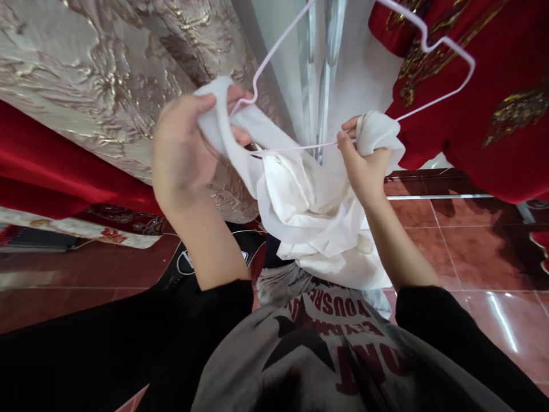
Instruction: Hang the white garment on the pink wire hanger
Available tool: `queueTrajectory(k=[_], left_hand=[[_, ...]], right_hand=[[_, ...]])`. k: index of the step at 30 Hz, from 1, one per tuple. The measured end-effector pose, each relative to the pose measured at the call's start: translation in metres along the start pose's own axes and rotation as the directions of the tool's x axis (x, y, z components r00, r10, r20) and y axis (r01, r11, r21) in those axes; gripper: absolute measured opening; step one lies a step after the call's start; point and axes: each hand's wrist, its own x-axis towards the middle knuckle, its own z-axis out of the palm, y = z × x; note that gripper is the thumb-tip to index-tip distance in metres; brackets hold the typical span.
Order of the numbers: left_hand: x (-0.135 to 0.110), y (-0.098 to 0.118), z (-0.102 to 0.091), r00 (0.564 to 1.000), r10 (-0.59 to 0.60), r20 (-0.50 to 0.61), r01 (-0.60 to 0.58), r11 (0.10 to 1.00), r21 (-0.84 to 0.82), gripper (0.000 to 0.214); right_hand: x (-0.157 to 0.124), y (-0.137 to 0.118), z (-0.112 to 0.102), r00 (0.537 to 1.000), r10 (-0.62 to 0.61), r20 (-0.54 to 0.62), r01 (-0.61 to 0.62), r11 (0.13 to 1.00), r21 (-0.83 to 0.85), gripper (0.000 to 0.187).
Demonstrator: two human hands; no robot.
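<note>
A white garment [317, 229] hangs bunched in front of my body, its cloth drawn up toward both hands. My left hand [184, 149], slightly blurred, is closed on a white band of that garment, with the thumb outside and fingertips showing beyond the cloth. The end of a pale pink hanger [472, 64] lies by those fingertips. On the other side, my right hand [364, 163] grips a gathered fold of the garment, thumb and fingertips meeting at the hanger's thin lower bar. That bar runs across between my hands, above the garment. The hanger's top is out of view.
Cream fabric with raised metallic texture [107, 86] hangs at left, above red cloth [64, 166]. Red garments with gold embroidery [514, 114] hang at right. Behind the hanger are pale panels with metal strips [328, 63]. A black object [175, 269] stands on the red tiled floor [484, 257].
</note>
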Motion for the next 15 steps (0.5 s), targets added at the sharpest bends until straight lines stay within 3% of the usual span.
queueTrajectory(k=[2, 4, 7, 9, 12, 15], left_hand=[[0.013, 0.005, 0.020, 0.998, 0.011, 0.059, -0.012, 1.000, 0.011, 0.039], [0.028, -0.003, 0.030, 0.992, 0.128, 0.009, -0.127, 0.968, 0.219, 0.036], [0.046, -0.023, 0.028, 0.925, 0.375, 0.054, -0.337, 0.748, 0.572, 0.027], [0.051, -0.029, 0.022, 0.898, 0.429, 0.100, -0.384, 0.652, 0.653, 0.027], [0.052, -0.026, 0.012, 0.892, 0.437, 0.115, -0.388, 0.610, 0.691, 0.036], [0.051, -0.015, 0.005, 0.879, 0.447, 0.165, -0.423, 0.574, 0.701, 0.035]], right_hand=[[-0.003, -0.003, 0.005, 1.000, 0.019, -0.013, -0.018, 0.997, 0.076, 0.032], [-0.005, -0.007, 0.007, 0.998, 0.055, -0.012, -0.052, 0.987, 0.153, 0.031], [-0.003, -0.014, -0.002, 0.981, 0.187, 0.059, -0.196, 0.945, 0.263, 0.027], [0.004, -0.016, -0.019, 0.948, 0.304, 0.091, -0.316, 0.885, 0.341, 0.023], [0.020, -0.014, -0.056, 0.875, 0.471, 0.109, -0.469, 0.773, 0.427, 0.018], [0.042, -0.007, -0.094, 0.803, 0.589, 0.087, -0.571, 0.721, 0.393, 0.012]])
